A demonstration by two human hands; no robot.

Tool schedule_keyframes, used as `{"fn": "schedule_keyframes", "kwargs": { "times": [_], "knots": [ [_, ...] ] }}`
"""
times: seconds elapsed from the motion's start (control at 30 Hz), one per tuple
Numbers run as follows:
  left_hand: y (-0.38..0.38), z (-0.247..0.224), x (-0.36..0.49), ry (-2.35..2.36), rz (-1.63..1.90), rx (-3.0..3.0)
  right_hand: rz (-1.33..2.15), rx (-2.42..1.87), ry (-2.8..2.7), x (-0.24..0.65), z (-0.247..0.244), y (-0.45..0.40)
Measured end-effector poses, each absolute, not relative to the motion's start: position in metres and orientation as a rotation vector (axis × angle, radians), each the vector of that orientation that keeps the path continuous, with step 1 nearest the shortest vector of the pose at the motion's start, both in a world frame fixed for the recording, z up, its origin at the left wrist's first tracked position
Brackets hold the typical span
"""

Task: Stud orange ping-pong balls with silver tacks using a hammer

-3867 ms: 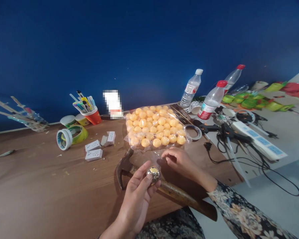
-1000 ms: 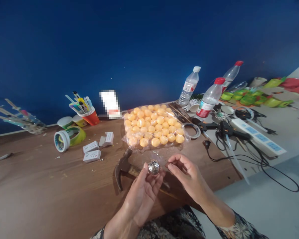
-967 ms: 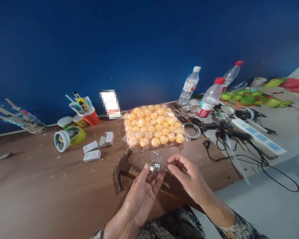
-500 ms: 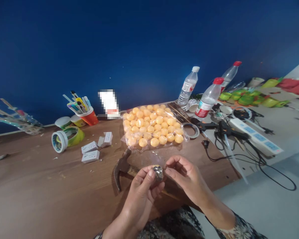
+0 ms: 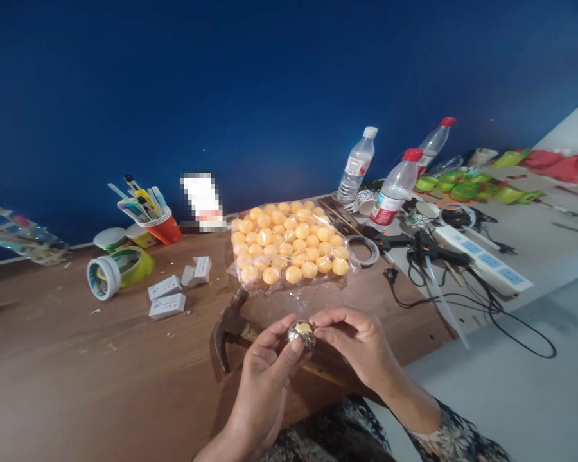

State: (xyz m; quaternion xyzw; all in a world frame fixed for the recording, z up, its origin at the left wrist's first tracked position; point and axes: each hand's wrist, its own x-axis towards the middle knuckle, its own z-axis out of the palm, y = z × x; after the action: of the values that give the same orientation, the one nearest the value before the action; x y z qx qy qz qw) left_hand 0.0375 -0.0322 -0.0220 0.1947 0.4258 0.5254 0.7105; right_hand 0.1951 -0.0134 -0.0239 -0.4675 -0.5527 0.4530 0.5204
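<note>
Now, table: a brown wooden table (image 5: pixel 77 372) with a visible grain and small pale scraps scattered on it; its near edge runs in front of the person's lap.
Room: a deep blue wall (image 5: pixel 270 83) rises straight behind the table; to the right lies a pale grey surface (image 5: pixel 534 256) strewn with gear.
Left hand: the left hand (image 5: pixel 264 378) is closed on a small shiny silver ball (image 5: pixel 301 332), thumb pressed on its front and fingers curled behind.
Right hand: the right hand (image 5: pixel 356 343) is pinched, its fingertips touching the right side of the silver ball.
Ball's place: held in the air just above the table's near edge, over the hammer.
Hammer: a hammer (image 5: pixel 231 324) lies on the table beneath the hands, head to the left, its handle running off behind them.
Bag: a clear bag of orange balls (image 5: pixel 289 247) lies flat just beyond the hands.
Left side: a red cup of pens (image 5: pixel 161 221), a roll of tape (image 5: pixel 120 273) on its side, and small white boxes (image 5: pixel 168 296).
Right side: two water bottles (image 5: pixel 395 189), a glue gun (image 5: pixel 428 247), a white power strip (image 5: pixel 481 263) and black cords.
</note>
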Motion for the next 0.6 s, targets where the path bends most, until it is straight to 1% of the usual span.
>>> {"fn": "schedule_keyframes", "kwargs": {
  "times": [0.43, 0.6],
  "knots": [
    [-0.0280, -0.0208, 0.0391, 0.978, 1.164, 0.451, 1.061, -0.999, -1.434, 0.1994, -0.0219, -0.0094],
    [-0.0287, -0.0219, 0.0388, 0.973, 1.163, 0.449, 0.935, -0.962, -1.574, 0.2017, -0.0207, -0.0112]
  ]
}}
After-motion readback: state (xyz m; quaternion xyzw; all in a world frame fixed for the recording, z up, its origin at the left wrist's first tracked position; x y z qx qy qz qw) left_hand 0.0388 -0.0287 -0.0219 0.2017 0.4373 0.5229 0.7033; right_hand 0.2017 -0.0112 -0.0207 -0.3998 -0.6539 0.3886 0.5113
